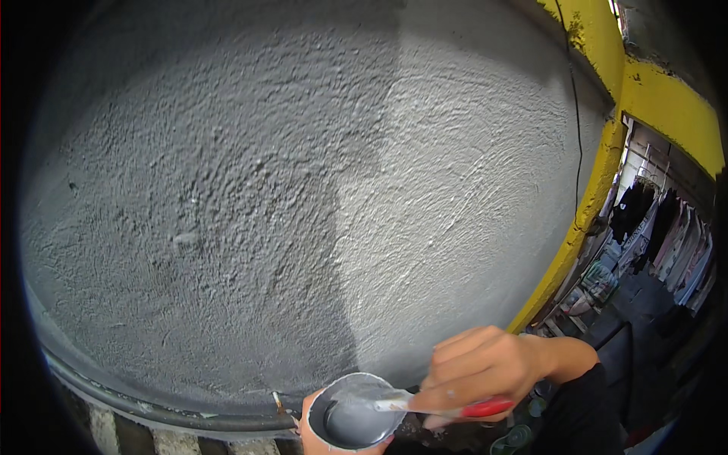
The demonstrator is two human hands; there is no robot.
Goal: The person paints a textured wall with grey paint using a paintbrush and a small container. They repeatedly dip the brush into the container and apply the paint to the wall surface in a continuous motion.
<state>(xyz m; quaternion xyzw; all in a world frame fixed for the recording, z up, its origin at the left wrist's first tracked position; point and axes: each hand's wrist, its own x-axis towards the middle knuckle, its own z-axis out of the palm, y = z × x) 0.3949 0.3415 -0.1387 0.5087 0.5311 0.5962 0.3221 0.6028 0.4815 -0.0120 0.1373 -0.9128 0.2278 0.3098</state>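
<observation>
My left hand point(311, 426) is wrapped around a round cup point(315, 408) at the bottom middle, mostly hidden by it. Grey paint point(356, 426) lies inside the cup and smears its inner wall. With closed fingers, my right hand point(481, 371) grips a paintbrush point(485, 408) with a red handle end. Its other end reaches over the rim into the cup, where the bristles blur into the grey. Ahead stands a rough plastered wall point(250, 197), darker grey on the left and lighter on the right.
A yellow frame point(565, 262) edges the wall on the right, with a black cable point(575, 114) hanging beside it. Beyond are hanging clothes point(667, 227). A dark pipe point(189, 418) runs along the wall's foot. A small whitish-orange stick point(277, 400) shows near my left hand.
</observation>
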